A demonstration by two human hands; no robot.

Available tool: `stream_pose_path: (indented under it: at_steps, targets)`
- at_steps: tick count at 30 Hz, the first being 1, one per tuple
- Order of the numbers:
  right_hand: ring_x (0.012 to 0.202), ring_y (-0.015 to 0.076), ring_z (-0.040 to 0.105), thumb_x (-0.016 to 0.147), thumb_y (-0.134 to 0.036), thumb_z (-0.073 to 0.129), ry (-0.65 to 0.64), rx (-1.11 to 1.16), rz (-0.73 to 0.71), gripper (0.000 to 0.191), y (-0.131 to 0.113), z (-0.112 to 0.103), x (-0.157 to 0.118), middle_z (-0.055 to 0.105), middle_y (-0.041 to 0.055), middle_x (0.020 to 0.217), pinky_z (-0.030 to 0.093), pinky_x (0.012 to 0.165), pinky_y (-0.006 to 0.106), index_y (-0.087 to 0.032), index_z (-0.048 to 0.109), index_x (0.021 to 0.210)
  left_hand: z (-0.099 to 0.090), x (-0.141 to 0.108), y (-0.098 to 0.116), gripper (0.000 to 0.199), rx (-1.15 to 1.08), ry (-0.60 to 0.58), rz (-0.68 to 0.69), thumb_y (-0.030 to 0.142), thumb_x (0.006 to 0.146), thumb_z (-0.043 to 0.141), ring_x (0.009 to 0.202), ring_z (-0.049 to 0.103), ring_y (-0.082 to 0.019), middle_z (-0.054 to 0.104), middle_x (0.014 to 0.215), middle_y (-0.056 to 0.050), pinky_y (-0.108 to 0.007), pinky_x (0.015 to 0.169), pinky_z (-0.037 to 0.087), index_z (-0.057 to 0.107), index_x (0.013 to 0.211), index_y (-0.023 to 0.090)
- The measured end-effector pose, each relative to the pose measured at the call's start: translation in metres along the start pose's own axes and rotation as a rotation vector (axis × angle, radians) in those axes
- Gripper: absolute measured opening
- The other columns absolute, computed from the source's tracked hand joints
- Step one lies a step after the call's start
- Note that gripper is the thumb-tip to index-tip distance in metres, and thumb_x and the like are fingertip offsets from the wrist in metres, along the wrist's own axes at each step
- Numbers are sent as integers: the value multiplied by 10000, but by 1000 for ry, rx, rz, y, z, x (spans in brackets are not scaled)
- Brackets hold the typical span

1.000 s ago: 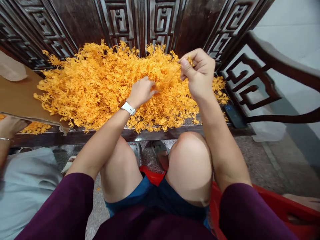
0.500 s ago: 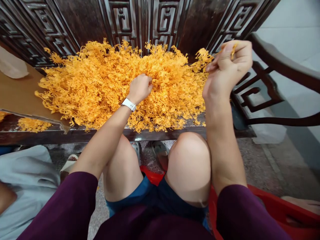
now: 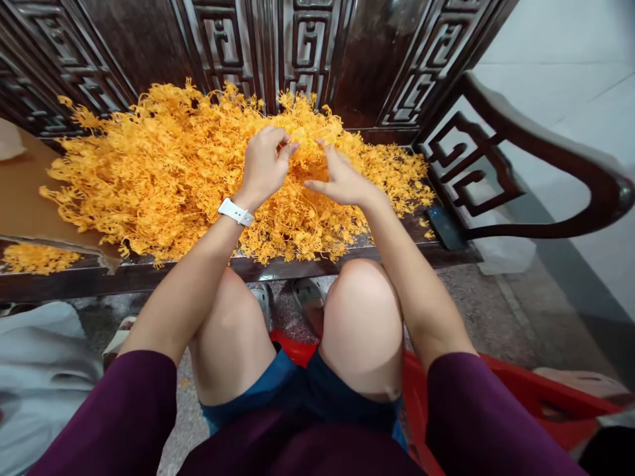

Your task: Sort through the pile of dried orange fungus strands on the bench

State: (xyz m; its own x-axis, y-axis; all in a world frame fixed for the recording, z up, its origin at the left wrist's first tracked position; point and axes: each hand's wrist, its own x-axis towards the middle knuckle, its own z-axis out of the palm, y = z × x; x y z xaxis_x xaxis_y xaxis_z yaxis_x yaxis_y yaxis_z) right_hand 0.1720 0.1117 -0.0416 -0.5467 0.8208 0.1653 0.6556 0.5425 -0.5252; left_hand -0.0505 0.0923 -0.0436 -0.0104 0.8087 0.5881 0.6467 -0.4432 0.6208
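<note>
Right of your right hand: dark phone, carved wooden armrest.
Cardboard is left of your left hand.

**Dressed in purple and blue**

The person wears a deep purple top at 6 o'clock, its 2 plain short sleeves at 8 and 4 o'clock, ending near the elbows. Blue shorts, also at 6 o'clock, stop short of the rounded knees. A white watch strap circles the wrist of the left hand, between 9 and 10 o'clock. The 2 greyish shoes, between 6 and 8 o'clock, have rounded toes.
</note>
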Motion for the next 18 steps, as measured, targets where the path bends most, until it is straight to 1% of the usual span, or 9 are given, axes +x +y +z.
stream_pose_path:
  at_steps: [2,5,7,8,11,12,14,16,18]
  targets:
    - [1655,473,278,913,-658,657,-19,-22,52,984,4,7,3,395,193,1748,231,1359,665,-150,335,1692,-7,1,9,526,23,36,-11,738,981,522,1087,678,-285,689,962,-87,-469,1039,527,662,889,240]
    - [1571,461,438,999,-532,557,57,-51,87,781,3,9,5,540,243,1633,310,1326,641,-77,452,1624,-21,0,25,448,101,38,-75,661,1023,512,1154,663,-281,701,1034,-93,-445,1041,529,660,929,249]
    - [1498,431,535,1003,-465,540,94,-56,82,684,1,7,4,630,217,1555,369,1297,612,-96,525,1579,-29,-1,33,397,101,68,-122,613,1037,521,1168,660,-279,702,1053,-94,-433,1027,534,649,938,250]
    - [1479,415,559,993,-433,548,100,-57,74,654,-1,6,4,649,195,1544,383,1291,598,-115,548,1564,-32,-2,35,381,78,107,-141,598,1039,528,1146,663,-274,699,1039,-91,-425,1005,539,636,927,251]
    - [1503,395,549,971,-398,573,113,-57,52,638,-5,4,1,615,152,1605,368,1305,582,-148,564,1557,-35,1,38,380,-41,286,-189,597,1028,549,1011,651,-247,668,943,-73,-393,905,537,559,853,259]
    - [1517,404,536,978,-434,577,115,-55,51,649,-6,3,1,598,159,1621,352,1312,592,-141,565,1557,-35,3,38,398,-83,346,-200,610,1020,556,973,632,-238,651,916,-68,-383,875,526,524,830,262]
    - [1523,436,524,989,-591,568,106,-38,59,735,-8,4,0,586,186,1626,325,1317,625,-128,564,1561,-36,8,38,440,-158,451,-206,643,1016,551,936,585,-220,613,888,-55,-369,838,493,464,809,264]
    - [1545,455,496,959,-779,518,83,-8,80,893,-9,5,0,558,197,1648,298,1328,638,-134,553,1575,-38,15,37,463,-217,520,-189,654,1038,512,937,543,-197,573,879,-36,-353,826,455,422,813,260]
    - [1575,447,464,945,-874,412,70,25,104,986,-7,8,2,521,204,1676,289,1340,614,-127,549,1574,-42,22,35,440,-238,567,-168,602,1071,490,925,516,-169,540,872,-18,-345,830,422,398,821,252]
